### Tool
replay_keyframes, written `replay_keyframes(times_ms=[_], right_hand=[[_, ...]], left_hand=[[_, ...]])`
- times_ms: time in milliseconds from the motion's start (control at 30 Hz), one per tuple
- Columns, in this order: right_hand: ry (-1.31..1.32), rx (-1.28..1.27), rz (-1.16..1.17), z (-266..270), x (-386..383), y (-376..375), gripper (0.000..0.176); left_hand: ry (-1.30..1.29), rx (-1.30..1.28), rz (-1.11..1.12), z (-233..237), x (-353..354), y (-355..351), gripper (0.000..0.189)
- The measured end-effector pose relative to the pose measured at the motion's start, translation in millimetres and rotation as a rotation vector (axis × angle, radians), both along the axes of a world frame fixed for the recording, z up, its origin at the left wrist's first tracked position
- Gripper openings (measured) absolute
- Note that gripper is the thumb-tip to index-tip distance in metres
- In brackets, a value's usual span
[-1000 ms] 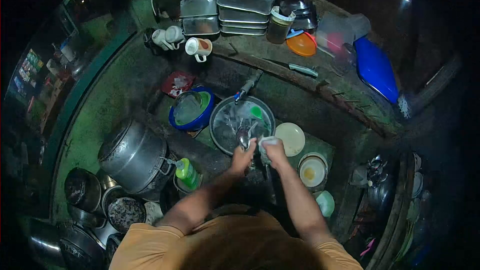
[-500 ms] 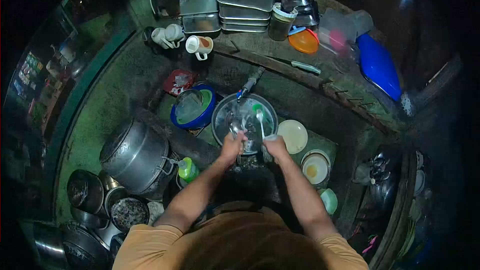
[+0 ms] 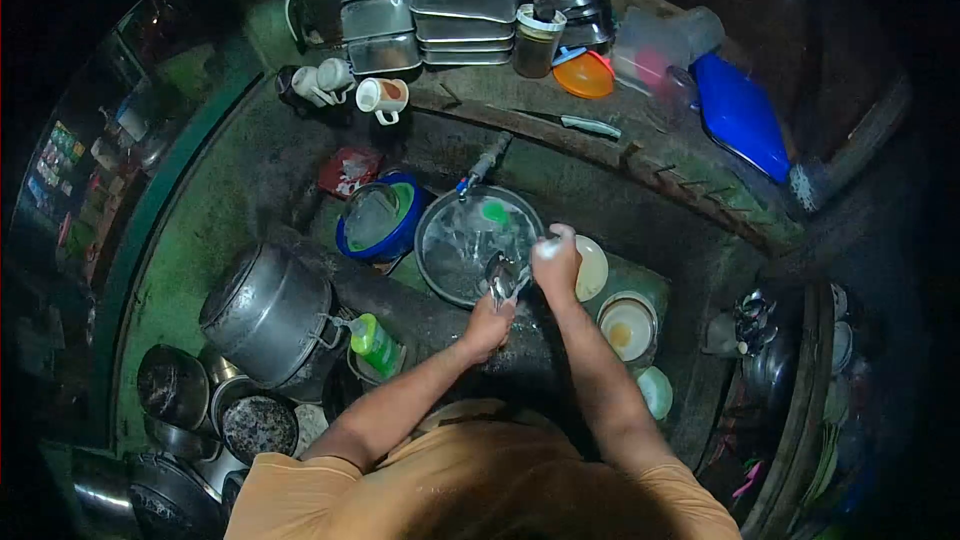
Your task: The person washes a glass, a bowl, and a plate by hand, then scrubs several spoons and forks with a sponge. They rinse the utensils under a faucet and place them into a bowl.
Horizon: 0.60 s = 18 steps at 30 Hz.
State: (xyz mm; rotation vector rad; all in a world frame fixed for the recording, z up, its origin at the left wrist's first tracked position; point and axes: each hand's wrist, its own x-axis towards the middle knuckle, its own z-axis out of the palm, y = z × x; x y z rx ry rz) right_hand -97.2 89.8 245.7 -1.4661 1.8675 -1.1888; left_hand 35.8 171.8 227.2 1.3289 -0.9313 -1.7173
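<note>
Below a tap (image 3: 485, 162) with a blue handle stands a round metal basin (image 3: 421, 258) with water and a small green thing (image 3: 495, 212) in it. My left hand (image 3: 490, 328) is closed around several metal spoons (image 3: 500, 275), whose bowls point up over the basin's near edge. My right hand (image 3: 556, 262) is closed in a fist at the basin's right edge, with something whitish at its fingers that I cannot make out. A cream plate (image 3: 592, 270) lies just right of that hand, partly hidden by it.
Left of the basin stand a blue bowl (image 3: 405, 237), a green soap bottle (image 3: 373, 345) and a large metal pot (image 3: 275, 310). To the right are a dish (image 3: 628, 328) and a pale green bowl (image 3: 655, 393). A knife (image 3: 590, 126) lies on the ledge behind.
My left hand has moved right and nearer my body with the spoons. My right hand has risen to the basin's right edge, and the pale spoon by it no longer shows. The view has shifted slightly.
</note>
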Motion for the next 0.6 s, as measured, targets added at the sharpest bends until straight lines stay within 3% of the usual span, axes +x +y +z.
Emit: replay_keyframes(times_ms=[67,133,200,267,300,367,400,467,533,600], right_hand=[[-0.032,-0.088,-0.063,1,4,4,0.044],[0.135,-0.29,-0.021,-23,9,11,0.054],[0.006,0.02,-0.051,-4,-5,8,0.054],[-0.025,-0.106,-0.154,14,-18,7,0.048],[-0.058,-0.16,-0.308,15,-27,-3,0.041],[-0.84,-0.067,-0.166,16,-49,-3,0.036],[-1.179,-0.027,0.013,9,-61,-1,0.034],[-1.685,0.159,0.306,-6,-67,17,0.035],[-1.767,0.21,0.334,1,-56,37,0.043],[-1.704,0.22,0.384,-9,-61,42,0.038]], left_hand=[[0.05,0.035,-0.002,8,-10,-4,0.008],[-0.08,-0.102,0.016,15,-22,-4,0.008],[-0.099,-0.082,-0.008,10,-30,-2,0.004],[-0.315,-0.502,0.047,-18,-30,-5,0.006],[-0.368,-0.372,-0.003,7,-27,0,0.009],[-0.148,-0.125,-0.099,30,-21,3,0.012],[-0.065,-0.028,-0.141,42,-20,2,0.013],[0.094,0.077,-0.107,42,-23,-6,0.013],[0.253,0.184,-0.068,37,-25,-14,0.013],[0.494,0.315,-0.203,28,-23,-19,0.014]])
